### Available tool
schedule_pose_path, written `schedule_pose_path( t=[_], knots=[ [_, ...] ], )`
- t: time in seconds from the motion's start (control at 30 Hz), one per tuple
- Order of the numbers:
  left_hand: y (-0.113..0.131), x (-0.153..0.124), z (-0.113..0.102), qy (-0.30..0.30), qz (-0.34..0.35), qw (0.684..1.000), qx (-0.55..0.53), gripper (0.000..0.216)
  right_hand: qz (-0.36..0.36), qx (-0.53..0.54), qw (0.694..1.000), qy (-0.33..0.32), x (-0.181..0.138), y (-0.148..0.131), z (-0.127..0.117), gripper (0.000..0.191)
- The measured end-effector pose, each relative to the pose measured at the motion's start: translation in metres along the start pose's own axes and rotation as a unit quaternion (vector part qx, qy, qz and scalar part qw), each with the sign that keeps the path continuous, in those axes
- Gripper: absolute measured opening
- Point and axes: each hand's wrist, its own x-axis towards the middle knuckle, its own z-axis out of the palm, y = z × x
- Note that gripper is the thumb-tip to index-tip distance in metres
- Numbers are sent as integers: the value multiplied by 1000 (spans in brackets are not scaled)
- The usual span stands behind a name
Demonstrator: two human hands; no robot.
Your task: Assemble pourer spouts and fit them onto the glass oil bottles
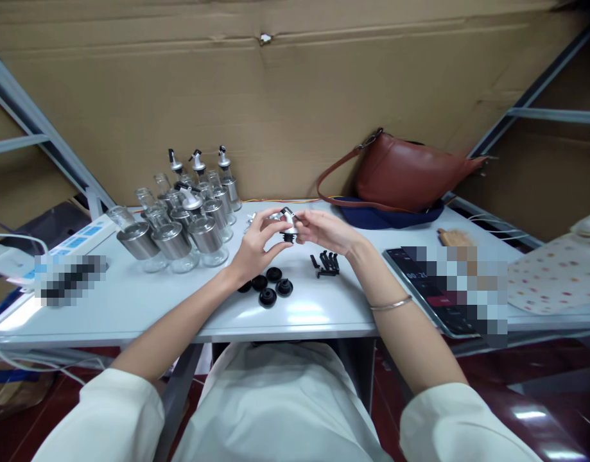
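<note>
Between my two hands, above the middle of the table, is a bottle pourer with a white-silver body, a black ribbed stopper below and a black flap on top. My left hand grips its body between thumb and fingers. From the other side, the fingertips of my right hand pinch it near the flap. Several round black stoppers lie on the table just below my left hand. Small black flaps are grouped below my right hand. A few silvery parts show partly behind my left hand.
Several glass bottles with steel sleeves crowd the left, some with pourers fitted. A power strip runs along the left edge. At right are a brown bag on dark blue cloth, a tablet-like screen and a brush. Cardboard walls the back.
</note>
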Motion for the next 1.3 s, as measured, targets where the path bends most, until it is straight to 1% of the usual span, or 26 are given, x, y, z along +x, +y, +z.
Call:
schedule_pose_path(
  t=[0.1, 0.17, 0.27, 0.37, 0.57, 0.7, 0.77, 0.87, 0.93, 1.0, 1.17, 1.3],
  knots=[
    [-2, -2, 1, 8, -32, 999, -3, 28, 2, -79, 997, -6, -1, 0, -2, 32],
    [-3, -2, 2, 9, -53, 998, -22, 33, 6, -120, 993, -6, -1, 1, -3, 32],
    [-3, -2, 2, 6, -67, 997, -47, 38, 11, -128, 992, -3, -1, 0, -3, 32],
    [-1, -1, 0, 1, -77, 995, -57, 35, 3, -122, 993, 8, -1, -1, -1, 32],
    [-2, 1, 0, 1, -128, 986, -110, 28, -10, -165, 983, 76, 0, -4, 0, 32],
    [-4, 1, 1, 8, -166, 980, -113, 22, -8, -190, 974, 122, 1, -4, 1, 40],
    [-5, 0, 2, -5, -198, 971, -137, 21, -6, -210, 969, 127, 2, -4, 3, 42],
    [-4, -2, 4, -29, -269, 941, -203, 21, -3, -218, 967, 128, 2, -4, 7, 44],
    [-4, -3, 5, -29, -309, 919, -244, 21, -7, -204, 971, 128, 2, -4, 8, 43],
    [-4, -3, 6, -16, -336, 901, -275, 23, -11, -183, 975, 123, 2, -3, 9, 40],
    [-3, 0, 6, -2, -367, 874, -320, 28, -25, -153, 982, 110, 1, -2, 7, 37],
    [-3, 0, 5, -6, -362, 874, -323, 32, -29, -166, 980, 104, 2, -2, 7, 34]
  ],
)
